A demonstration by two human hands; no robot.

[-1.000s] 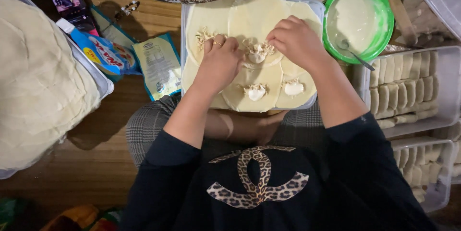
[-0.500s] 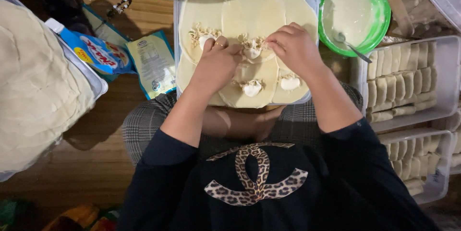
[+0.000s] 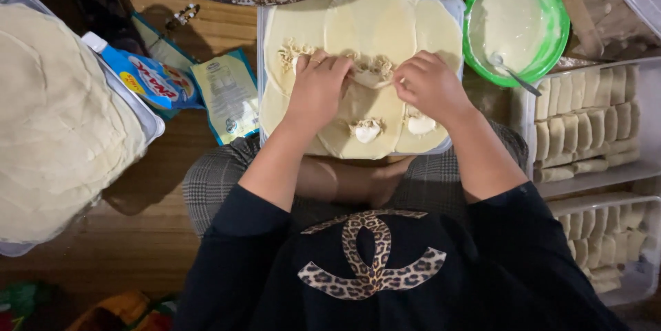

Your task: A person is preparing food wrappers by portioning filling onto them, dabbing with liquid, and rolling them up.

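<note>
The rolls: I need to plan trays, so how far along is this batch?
Done: two trays of finished rolls on the right. In hand: left hand and right hand fold a wrapper over filling. Left: a big wrapper stack, plus two dabs of filling waiting.

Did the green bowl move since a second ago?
No. The green bowl sits in the same spot, right beside the top right corner of the tray; only the camera shifted slightly.

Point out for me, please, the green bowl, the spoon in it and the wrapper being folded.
green bowl (image 3: 554, 1): head view, on its right rim.
spoon (image 3: 513, 78): head view, on the metal handle over the bowl's lower edge.
wrapper (image 3: 365, 107): head view, on the bare sheet between the hands.
</note>
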